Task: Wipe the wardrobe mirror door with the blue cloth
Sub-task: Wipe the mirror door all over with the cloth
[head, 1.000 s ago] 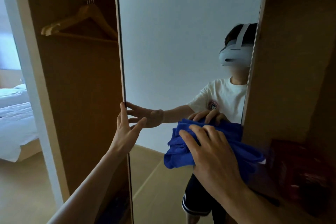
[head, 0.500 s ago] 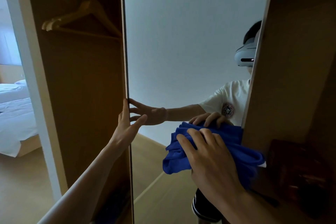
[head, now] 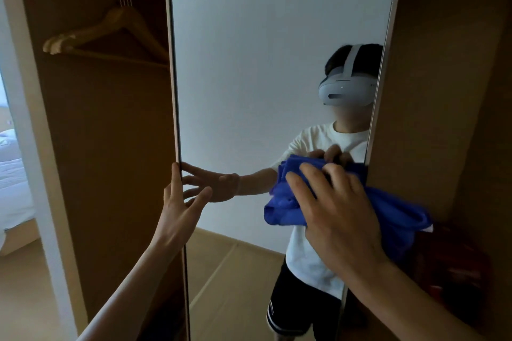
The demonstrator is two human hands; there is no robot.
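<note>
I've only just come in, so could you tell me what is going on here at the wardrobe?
A person is wiping the wardrobe mirror door. The right hand presses a bunched blue cloth against the glass near its right edge, about mid-height. The left hand steadies the door by its left edge. Wooden hangers hang inside the open wardrobe to the left.

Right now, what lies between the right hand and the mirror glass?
In the head view, only the bunched blue cloth lies between the right hand and the mirror door.
</note>
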